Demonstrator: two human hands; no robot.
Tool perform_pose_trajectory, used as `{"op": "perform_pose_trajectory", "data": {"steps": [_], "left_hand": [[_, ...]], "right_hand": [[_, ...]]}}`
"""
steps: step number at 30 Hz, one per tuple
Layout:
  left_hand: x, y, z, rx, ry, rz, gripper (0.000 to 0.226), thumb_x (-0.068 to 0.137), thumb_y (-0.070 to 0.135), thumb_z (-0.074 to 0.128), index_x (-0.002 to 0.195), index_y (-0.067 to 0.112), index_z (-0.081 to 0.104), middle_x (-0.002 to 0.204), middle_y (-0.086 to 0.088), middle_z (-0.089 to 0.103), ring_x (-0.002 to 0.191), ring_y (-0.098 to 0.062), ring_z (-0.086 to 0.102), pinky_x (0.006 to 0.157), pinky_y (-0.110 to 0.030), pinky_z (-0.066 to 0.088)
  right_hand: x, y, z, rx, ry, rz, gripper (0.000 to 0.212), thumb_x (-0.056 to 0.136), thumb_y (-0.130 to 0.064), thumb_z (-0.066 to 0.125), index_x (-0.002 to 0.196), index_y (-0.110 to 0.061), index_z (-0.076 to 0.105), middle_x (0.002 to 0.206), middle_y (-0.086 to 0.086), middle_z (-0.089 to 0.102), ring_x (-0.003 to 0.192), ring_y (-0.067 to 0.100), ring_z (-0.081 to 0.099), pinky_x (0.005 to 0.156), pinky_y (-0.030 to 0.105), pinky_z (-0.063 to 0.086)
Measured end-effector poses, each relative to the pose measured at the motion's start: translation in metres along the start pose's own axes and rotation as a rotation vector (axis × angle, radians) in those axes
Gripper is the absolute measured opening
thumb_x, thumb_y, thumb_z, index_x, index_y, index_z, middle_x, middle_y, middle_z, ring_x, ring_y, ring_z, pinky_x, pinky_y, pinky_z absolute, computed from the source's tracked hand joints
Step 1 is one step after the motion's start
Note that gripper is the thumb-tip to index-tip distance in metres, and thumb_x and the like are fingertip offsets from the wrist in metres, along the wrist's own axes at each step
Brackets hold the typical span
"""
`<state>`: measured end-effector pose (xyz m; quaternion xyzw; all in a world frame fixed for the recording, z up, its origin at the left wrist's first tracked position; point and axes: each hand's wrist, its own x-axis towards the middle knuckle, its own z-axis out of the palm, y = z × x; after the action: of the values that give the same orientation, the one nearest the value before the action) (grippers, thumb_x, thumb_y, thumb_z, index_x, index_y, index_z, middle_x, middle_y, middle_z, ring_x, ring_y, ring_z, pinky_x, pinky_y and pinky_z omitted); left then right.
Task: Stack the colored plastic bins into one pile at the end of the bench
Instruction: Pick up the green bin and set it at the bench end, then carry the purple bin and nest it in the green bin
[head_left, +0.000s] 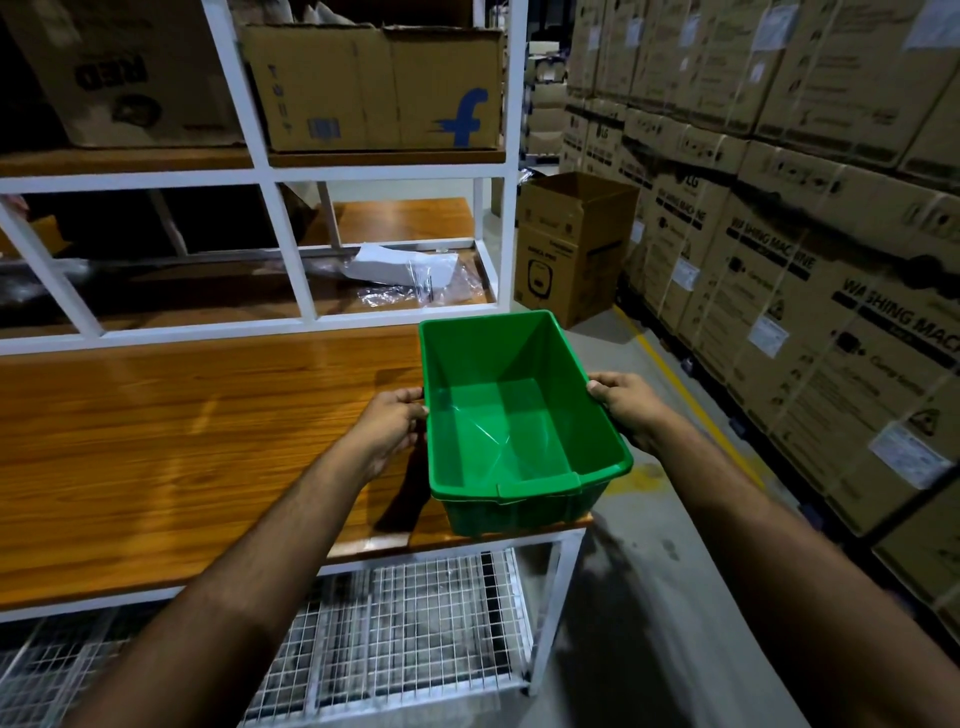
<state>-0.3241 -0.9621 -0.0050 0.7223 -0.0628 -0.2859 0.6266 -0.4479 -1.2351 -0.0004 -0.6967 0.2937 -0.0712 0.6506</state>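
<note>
An empty green plastic bin (511, 421) sits open side up at the right end of the wooden bench (182, 441), its near corner reaching the bench edge. My left hand (392, 423) grips the bin's left rim. My right hand (626, 405) grips the right rim, thumb over the edge. No other colored bin is in view.
A white metal shelf frame (291, 249) rises behind the bench, with cardboard boxes (374, 88) on top and plastic-wrapped papers (410, 275) on a lower board. A wire mesh shelf (395, 618) lies under the bench. Stacked washing machine cartons (810, 270) line the aisle on the right.
</note>
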Motion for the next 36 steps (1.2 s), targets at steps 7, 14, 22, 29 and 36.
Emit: {"op": "perform_pose_trajectory", "data": {"steps": [7, 14, 22, 29, 36], "left_hand": [[0.003, -0.003, -0.003, 0.004, 0.003, -0.009, 0.043, 0.094, 0.001, 0.046, 0.137, 0.009, 0.048, 0.122, -0.016, 0.064, 0.117, -0.035, 0.059, 0.104, -0.055, 0.044], [0.002, -0.004, -0.016, 0.015, 0.075, 0.042, 0.038, 0.096, 0.02, 0.053, 0.133, 0.015, 0.047, 0.112, -0.01, 0.06, 0.087, -0.021, 0.057, 0.063, -0.03, 0.05], [-0.025, -0.005, -0.063, 0.362, 0.219, 0.244, 0.034, 0.093, 0.014, 0.055, 0.126, 0.02, 0.055, 0.114, -0.011, 0.061, 0.099, -0.026, 0.058, 0.075, -0.034, 0.045], [-0.073, -0.022, -0.166, 1.004, 0.403, 0.376, 0.046, 0.095, 0.033, 0.052, 0.138, 0.019, 0.046, 0.14, -0.006, 0.05, 0.131, -0.026, 0.038, 0.105, -0.042, 0.035], [-0.123, -0.052, -0.315, 1.25, 0.521, 0.334, 0.06, 0.096, 0.044, 0.044, 0.149, 0.021, 0.029, 0.157, -0.002, 0.027, 0.144, -0.022, 0.021, 0.112, -0.046, 0.024]], "right_hand": [[-0.008, -0.004, 0.001, -0.034, 0.006, 0.009, 0.029, 0.103, -0.011, 0.042, 0.126, -0.006, 0.059, 0.111, 0.012, 0.066, 0.085, 0.019, 0.064, 0.065, 0.029, 0.05], [0.003, -0.008, -0.001, -0.387, 0.299, -0.167, 0.035, 0.096, -0.025, 0.053, 0.129, -0.013, 0.058, 0.107, 0.007, 0.061, 0.083, 0.02, 0.053, 0.072, 0.032, 0.041], [-0.01, -0.05, 0.067, -0.859, 0.205, -0.68, 0.038, 0.089, -0.027, 0.06, 0.125, -0.016, 0.06, 0.119, 0.012, 0.054, 0.115, 0.027, 0.05, 0.098, 0.036, 0.042], [-0.032, -0.066, 0.188, -1.113, -0.075, -0.836, 0.051, 0.094, -0.044, 0.049, 0.138, -0.019, 0.049, 0.146, 0.01, 0.043, 0.135, 0.027, 0.038, 0.109, 0.041, 0.036], [-0.067, -0.071, 0.347, -1.218, -0.111, -0.922, 0.06, 0.097, -0.05, 0.039, 0.149, -0.02, 0.033, 0.16, 0.01, 0.024, 0.147, 0.028, 0.021, 0.116, 0.047, 0.027]]}}
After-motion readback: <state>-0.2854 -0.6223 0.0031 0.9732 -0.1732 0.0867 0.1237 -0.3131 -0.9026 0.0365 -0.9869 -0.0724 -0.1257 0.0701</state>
